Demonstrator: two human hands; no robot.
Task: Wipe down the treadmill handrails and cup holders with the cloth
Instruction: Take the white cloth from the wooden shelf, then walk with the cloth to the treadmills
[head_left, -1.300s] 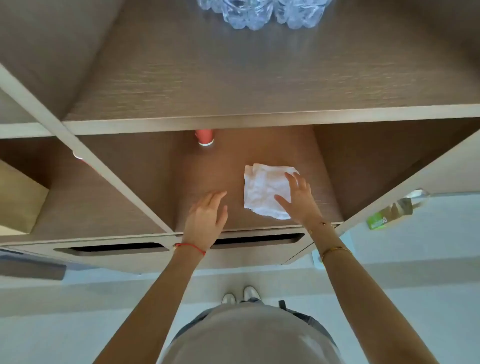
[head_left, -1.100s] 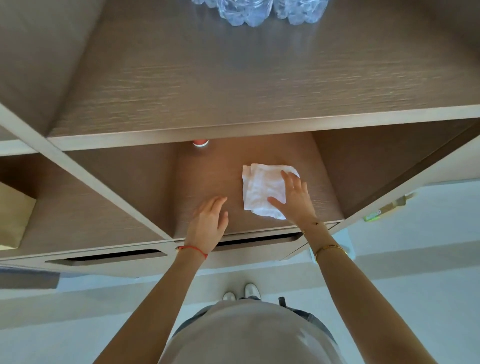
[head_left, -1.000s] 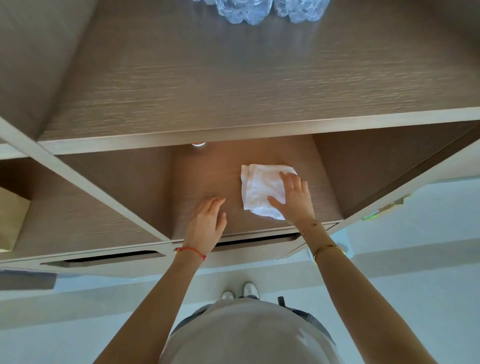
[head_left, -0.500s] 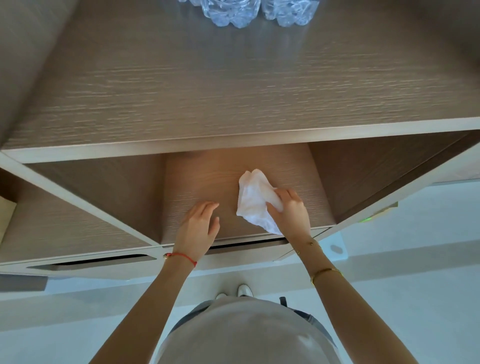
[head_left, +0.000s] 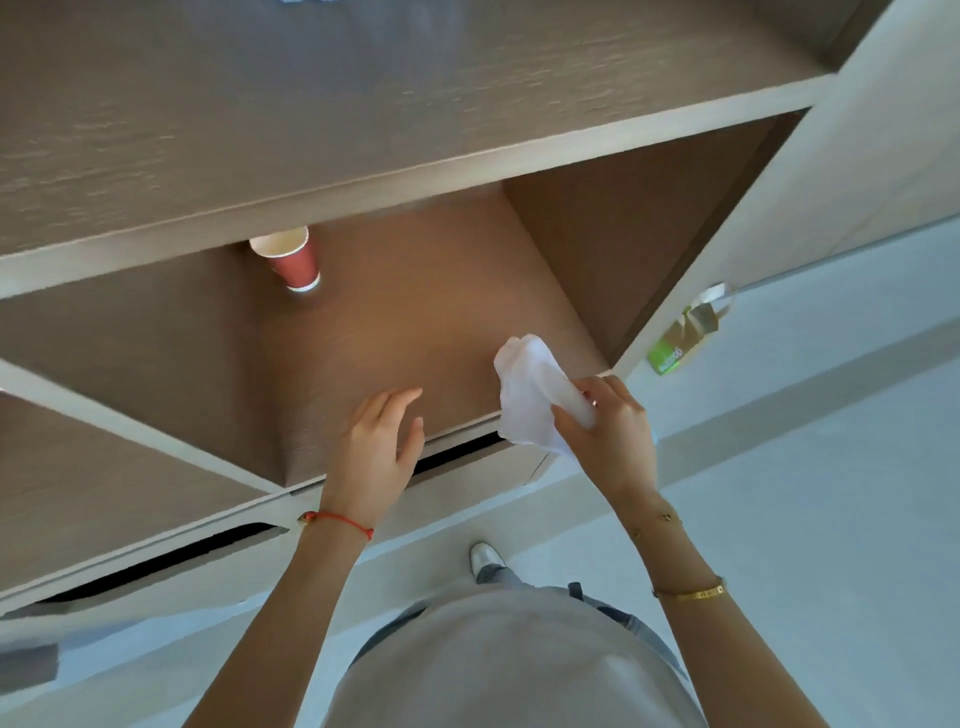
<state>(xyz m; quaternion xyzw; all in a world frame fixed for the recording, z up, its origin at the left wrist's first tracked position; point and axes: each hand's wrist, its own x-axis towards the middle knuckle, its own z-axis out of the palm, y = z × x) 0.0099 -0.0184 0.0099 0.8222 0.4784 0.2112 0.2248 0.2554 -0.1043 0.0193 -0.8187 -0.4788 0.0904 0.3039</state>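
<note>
Two hands: both were seen reaching into a wooden shelf unit.
Surface: a brown wood-grain shelf (head_left: 415, 332) formed the floor of an open compartment, under a wider top board (head_left: 363, 104).
Room: a pale floor (head_left: 805, 519) lay below, with one light shoe (head_left: 485, 556) showing.
Writing: a green-and-brown carton (head_left: 680, 340) beside the unit's right panel carried white lettering, too blurred to be read.
Count: one red paper cup (head_left: 291, 257) stood at the back of the compartment; one white cloth (head_left: 524, 395) was present.
Left hand (head_left: 376, 452): its fingers were extended and relaxed above the shelf's front edge, nothing held.
Right hand (head_left: 608, 431): the bunched cloth was gripped, lifted at the shelf's front right corner.
Wrists: one red string bracelet (head_left: 337, 519) on the left, one gold bangle (head_left: 688, 592) on the right.
</note>
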